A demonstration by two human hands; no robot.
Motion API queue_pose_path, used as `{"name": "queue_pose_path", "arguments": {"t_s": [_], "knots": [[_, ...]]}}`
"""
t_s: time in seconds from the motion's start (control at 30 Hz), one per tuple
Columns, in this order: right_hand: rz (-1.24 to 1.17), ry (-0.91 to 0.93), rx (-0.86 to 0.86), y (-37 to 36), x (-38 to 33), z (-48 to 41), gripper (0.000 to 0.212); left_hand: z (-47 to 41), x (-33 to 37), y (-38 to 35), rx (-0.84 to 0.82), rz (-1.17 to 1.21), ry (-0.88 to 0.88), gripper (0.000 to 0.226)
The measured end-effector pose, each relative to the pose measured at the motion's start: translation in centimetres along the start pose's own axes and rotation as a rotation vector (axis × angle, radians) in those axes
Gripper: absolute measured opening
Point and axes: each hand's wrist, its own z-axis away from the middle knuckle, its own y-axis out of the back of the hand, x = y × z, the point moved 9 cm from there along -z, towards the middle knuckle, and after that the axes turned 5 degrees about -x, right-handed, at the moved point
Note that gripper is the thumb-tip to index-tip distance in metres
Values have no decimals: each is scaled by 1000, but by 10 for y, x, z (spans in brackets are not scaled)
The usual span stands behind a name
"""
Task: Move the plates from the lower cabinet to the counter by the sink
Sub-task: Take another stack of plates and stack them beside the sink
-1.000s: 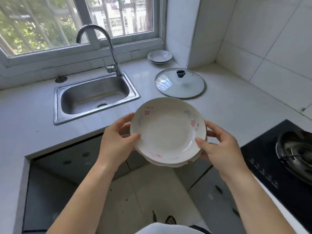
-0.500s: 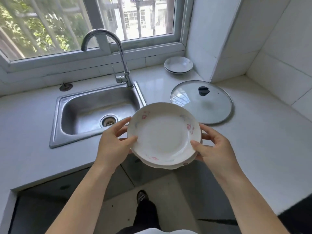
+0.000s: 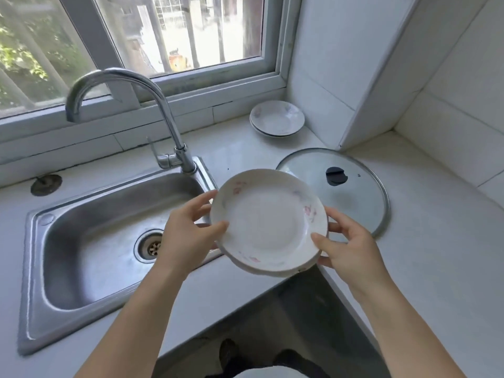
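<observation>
A small stack of white plates with faint pink flowers [image 3: 268,223] hangs in the air over the counter's front edge, just right of the sink [image 3: 109,241]. My left hand [image 3: 188,233] grips the stack's left rim, thumb on top and fingers underneath. My right hand [image 3: 347,248] grips the right rim the same way. A second stack of similar plates [image 3: 276,118] rests on the white counter [image 3: 436,241] in the back corner under the window.
A tall curved tap [image 3: 163,126] rises behind the sink. A glass pan lid [image 3: 354,197] with a black knob lies flat right behind the held plates. A tiled pillar and walls close the right side. A sink plug [image 3: 46,184] lies far left.
Both hands have carried the plate stack up and forward, from above the open cabinet gap to over the counter edge beside the sink. The view has moved closer to the counter.
</observation>
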Motion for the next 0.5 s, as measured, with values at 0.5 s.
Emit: {"name": "queue_pose_path", "arguments": {"t_s": [0.5], "knots": [[19, -41, -35, -2, -29, -123, 43, -111, 22, -16, 38, 10, 63, 54]]}}
